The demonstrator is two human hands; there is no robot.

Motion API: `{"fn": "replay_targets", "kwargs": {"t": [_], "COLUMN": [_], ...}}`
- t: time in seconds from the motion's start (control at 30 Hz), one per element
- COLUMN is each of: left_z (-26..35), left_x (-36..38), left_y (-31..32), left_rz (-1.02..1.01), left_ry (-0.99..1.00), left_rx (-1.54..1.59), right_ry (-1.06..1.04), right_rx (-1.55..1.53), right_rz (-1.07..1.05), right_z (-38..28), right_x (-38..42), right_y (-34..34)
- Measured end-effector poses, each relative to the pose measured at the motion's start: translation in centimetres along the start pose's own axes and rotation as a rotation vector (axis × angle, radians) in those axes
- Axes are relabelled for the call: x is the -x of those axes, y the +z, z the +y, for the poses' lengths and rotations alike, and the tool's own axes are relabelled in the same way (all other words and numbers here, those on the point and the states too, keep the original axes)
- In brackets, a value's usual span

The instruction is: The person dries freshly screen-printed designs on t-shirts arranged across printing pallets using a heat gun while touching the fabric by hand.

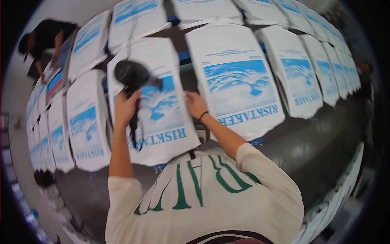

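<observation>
A black hair dryer (132,74) is held upright by its handle in my left hand (126,106), its nozzle pointing right above a white shirt (152,53) with a blue wave print and the word RISKTAKER. The dryer's cord hangs down over that shirt. My right hand (196,105) is at the shirt's right edge, its fingers bent together; whatever they may pinch is too small to make out. Just right of this hand lies another white shirt (229,40) with the same print.
More printed white shirts (300,79) lie in rows to both sides and behind. At the upper left a person in dark clothes (50,36) leans over a frame (55,83) on the shirts. Another person (367,81) stands at the far right.
</observation>
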State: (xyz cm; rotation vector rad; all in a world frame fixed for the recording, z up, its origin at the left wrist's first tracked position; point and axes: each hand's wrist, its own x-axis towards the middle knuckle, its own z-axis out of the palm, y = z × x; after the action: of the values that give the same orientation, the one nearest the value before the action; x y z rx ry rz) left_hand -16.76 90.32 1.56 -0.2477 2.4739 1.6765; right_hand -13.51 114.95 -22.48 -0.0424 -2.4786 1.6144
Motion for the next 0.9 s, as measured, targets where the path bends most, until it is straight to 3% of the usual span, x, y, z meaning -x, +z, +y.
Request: {"fn": "replay_targets", "kwargs": {"t": [0.17, 0.4, 0.53, 0.6, 0.63, 0.73, 0.9], "left_z": [2.0, 1.4, 0.1, -0.7, -1.0, -2.1, -3.8], "left_x": [-0.1, 5.0, 7.9, 9.4, 10.1, 11.0, 11.6], "left_y": [2.7, 2.7, 2.0, 1.4, 1.3, 0.0, -3.9], "left_rz": [-0.083, 0.030, 0.042, 0.030, 0.045, 0.161, 0.086], "left_ry": [-0.064, -0.125, -0.133, -0.193, -0.206, -0.159, -0.244], "left_rx": [0.084, 0.055, 0.019, 0.147, 0.179, 0.067, 0.253], "right_ry": [-0.254, -0.417, -0.421, -0.474, -0.401, -0.389, -0.380], "right_rx": [0.150, 0.302, 0.587, 0.744, 0.800, 0.924, 0.987], "right_rz": [0.018, -0.084, -0.412, -0.451, -0.572, -0.593, -0.601], "right_z": [-2.9, -3.4, -3.4, -3.8, -4.1, -4.4, -5.4], "right_x": [-1.0, -4.3, -6.9, -7.5, -7.8, -7.3, -6.6], "right_y": [-3.0, -1.8, 1.1, 2.3, 2.5, 3.4, 3.4]}}
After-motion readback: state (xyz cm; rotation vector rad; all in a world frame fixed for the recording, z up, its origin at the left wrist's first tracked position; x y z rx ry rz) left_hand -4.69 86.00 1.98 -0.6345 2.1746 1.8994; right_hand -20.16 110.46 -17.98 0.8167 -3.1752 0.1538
